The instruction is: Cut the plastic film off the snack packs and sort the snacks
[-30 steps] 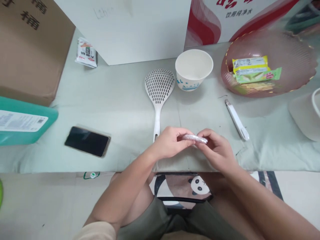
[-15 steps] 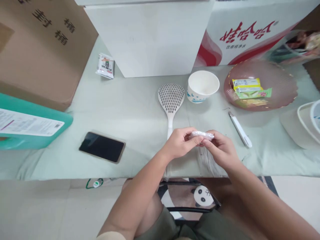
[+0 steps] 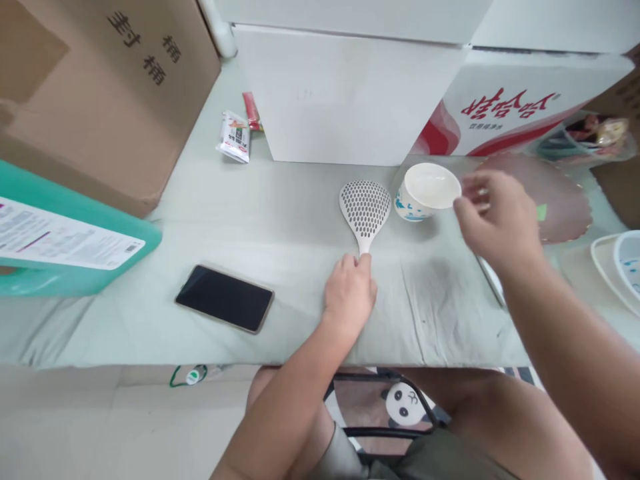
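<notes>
My left hand (image 3: 351, 290) is closed around the handle of a pale skimmer (image 3: 365, 205) lying on the cloth, its perforated head pointing away from me. My right hand (image 3: 500, 217), slightly blurred, hovers by the right rim of a white paper bowl (image 3: 420, 200) with blue print. Its thumb and forefinger are apart, and I see nothing held between them. Whether the fingertips touch the rim I cannot tell. Partly under the right forearm lies a white utility knife (image 3: 493, 280). The small silvery wrapped piece is out of sight.
A pink dish (image 3: 565, 207) sits behind my right hand, and a white tub (image 3: 605, 267) stands at the right. On the left are a phone (image 3: 225, 298), a green jug (image 3: 100, 233) and a cardboard box (image 3: 125, 120). White boxes (image 3: 345, 100) line the back, near small packets (image 3: 234, 137).
Both hands have parted from the silvery wrapped piece. The left has taken hold of the skimmer's handle; the right has moved forward and right to the bowl. The view has shifted slightly.
</notes>
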{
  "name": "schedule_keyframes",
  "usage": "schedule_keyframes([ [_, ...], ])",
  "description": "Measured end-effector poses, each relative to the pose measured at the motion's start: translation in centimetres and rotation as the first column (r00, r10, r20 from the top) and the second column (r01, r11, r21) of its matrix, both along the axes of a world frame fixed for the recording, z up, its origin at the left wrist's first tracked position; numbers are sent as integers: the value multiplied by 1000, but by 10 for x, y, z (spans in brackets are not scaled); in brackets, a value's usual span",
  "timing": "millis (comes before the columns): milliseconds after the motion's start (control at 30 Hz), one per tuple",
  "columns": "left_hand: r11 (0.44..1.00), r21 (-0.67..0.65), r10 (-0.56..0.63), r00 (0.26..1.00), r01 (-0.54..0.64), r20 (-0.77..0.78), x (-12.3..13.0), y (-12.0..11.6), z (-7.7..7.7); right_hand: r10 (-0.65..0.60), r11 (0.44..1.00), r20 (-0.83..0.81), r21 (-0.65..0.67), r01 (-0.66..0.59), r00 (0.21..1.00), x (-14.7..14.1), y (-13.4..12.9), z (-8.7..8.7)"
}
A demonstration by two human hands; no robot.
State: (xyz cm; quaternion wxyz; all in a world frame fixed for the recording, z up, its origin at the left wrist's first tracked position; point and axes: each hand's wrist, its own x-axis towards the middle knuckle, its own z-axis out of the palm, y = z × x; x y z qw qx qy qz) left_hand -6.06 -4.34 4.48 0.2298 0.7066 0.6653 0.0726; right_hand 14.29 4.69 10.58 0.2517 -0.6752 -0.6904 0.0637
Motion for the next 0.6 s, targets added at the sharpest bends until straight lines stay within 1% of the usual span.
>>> schedule_keyframes([
  [33, 1000, -12, 8, 1000, -8, -12, 1, -2, 2, 3, 1000, -67, 4, -3, 998, -5, -17, -10],
  [67, 1000, -20, 21, 1000, -22, -12, 1, -2, 4, 30, 999, -138, -42, -36, 990, -11, -35, -21],
  [100, 999, -24, 40, 999, -40, -2, 0, -2, 5, 65, 989, -205, -117, -90, 977, -18, -53, -33],
  [133, 998, -22, 57, 998, -56, 22, -1, -2, 5, 75, 976, -279, -177, -128, 957, -25, -70, -45],
  [200, 996, -15, 91, 988, -90, 126, -7, 0, 3, 78, 936, -429, -279, -214, 900, -41, -98, -65],
  [267, 989, -43, 145, 942, -138, 302, -14, 1, 1, 57, 880, -561, -363, -307, 826, -57, -114, -77],
  [300, 983, -77, 181, 897, -165, 403, -18, 1, 0, 48, 849, -622, -387, -360, 782, -64, -118, -79],
  [367, 966, -148, 260, 779, -213, 571, -23, -1, 1, 36, 800, -710, -401, -446, 704, -77, -121, -79],
  [433, 947, -166, 313, 667, -276, 676, -26, -4, 3, 32, 775, -769, -385, -501, 639, -89, -120, -73],
  [500, 921, -113, 326, 582, -372, 745, -31, -8, 6, 36, 766, -825, -340, -546, 564, -102, -117, -67],
  [567, 875, -34, 315, 515, -483, 797, -39, -9, 9, 59, 755, -873, -278, -593, 484, -118, -112, -61],
  [600, 846, 2, 304, 485, -533, 820, -44, -9, 10, 73, 741, -888, -257, -621, 455, -127, -108, -58],
])
